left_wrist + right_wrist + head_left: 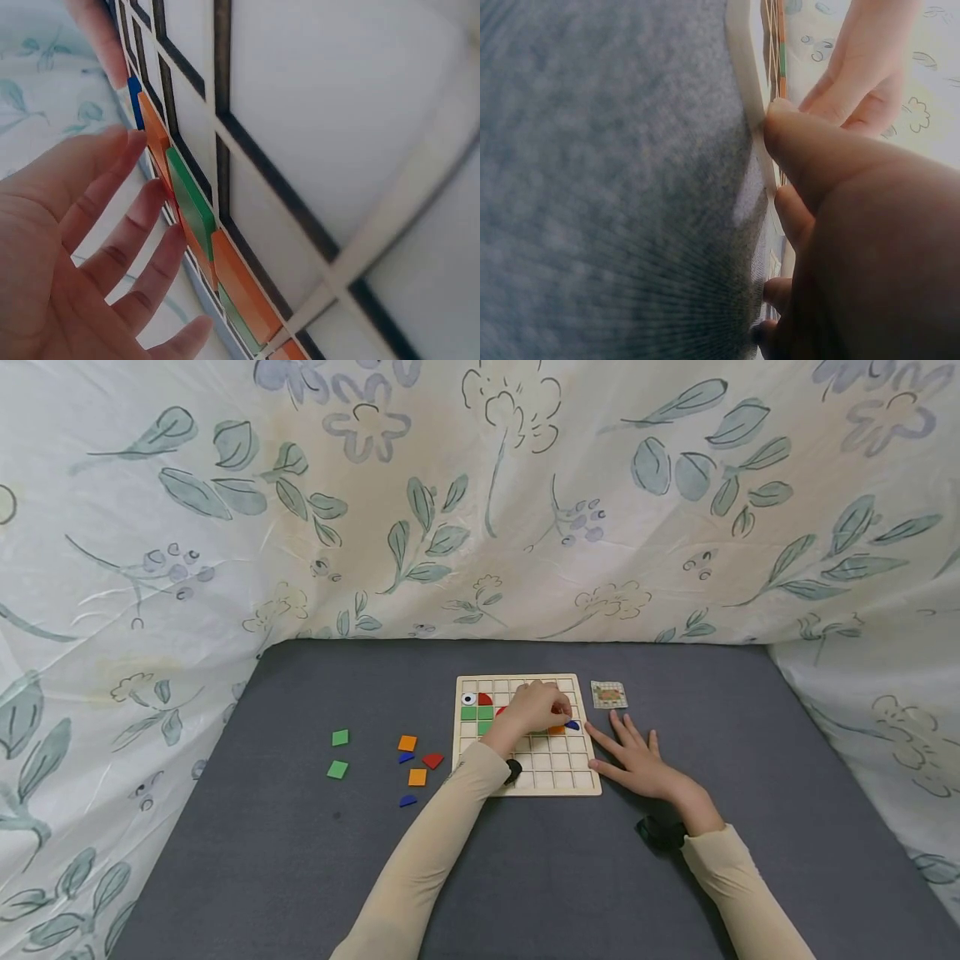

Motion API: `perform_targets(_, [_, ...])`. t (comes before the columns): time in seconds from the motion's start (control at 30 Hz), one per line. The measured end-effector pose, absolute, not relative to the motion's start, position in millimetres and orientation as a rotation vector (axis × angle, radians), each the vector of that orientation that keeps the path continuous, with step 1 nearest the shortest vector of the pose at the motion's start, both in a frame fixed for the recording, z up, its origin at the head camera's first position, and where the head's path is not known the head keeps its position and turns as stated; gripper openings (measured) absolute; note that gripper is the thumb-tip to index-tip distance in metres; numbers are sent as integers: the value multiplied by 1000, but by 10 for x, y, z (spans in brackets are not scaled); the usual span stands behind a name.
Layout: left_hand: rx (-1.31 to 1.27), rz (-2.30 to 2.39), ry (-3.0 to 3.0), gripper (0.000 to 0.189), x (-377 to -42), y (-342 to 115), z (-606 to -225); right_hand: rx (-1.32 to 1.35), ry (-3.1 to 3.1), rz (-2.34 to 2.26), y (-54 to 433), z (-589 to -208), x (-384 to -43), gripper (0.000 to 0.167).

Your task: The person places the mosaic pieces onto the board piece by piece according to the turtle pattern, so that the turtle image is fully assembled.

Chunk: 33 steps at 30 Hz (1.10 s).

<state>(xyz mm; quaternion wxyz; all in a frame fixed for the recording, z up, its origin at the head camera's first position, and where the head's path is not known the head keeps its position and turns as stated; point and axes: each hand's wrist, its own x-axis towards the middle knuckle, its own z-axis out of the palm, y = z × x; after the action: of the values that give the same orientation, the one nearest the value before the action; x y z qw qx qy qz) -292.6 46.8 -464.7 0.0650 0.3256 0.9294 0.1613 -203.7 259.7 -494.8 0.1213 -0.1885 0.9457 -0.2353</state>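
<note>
A wooden grid board [551, 783] lies on the dark cloth with coloured tiles in several cells. Over its upper right part reaches my left hand [528, 706], its fingertips at an orange tile [154, 124] beside a blue piece [572, 725]. In the left wrist view its fingers are spread and touch or nearly touch the row of tiles, among them a green tile [191, 195]. My right hand [637, 764] rests on the cloth, fingers spread. Its thumb [802, 135] touches the board's right edge. The left hand hides part of the tile pattern.
Loose pieces lie left of the board: green squares [337, 769], orange squares [417, 777], blue pieces [407, 800] and a red piece [432, 761]. A small picture card [608, 695] lies beyond the right hand. Patterned fabric [480, 552] hangs behind the table.
</note>
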Motion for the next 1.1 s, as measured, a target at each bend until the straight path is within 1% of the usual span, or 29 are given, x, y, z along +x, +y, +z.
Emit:
perform_targets(0.87, [999, 503, 2781, 5, -2958, 482, -4671, -547, 2767, -668, 2585, -4938, -2043, 66])
perform_targets(1.1, [1027, 458, 2782, 10, -2950, 493, -4654, -556, 2765, -673, 2585, -4943, -2046, 65])
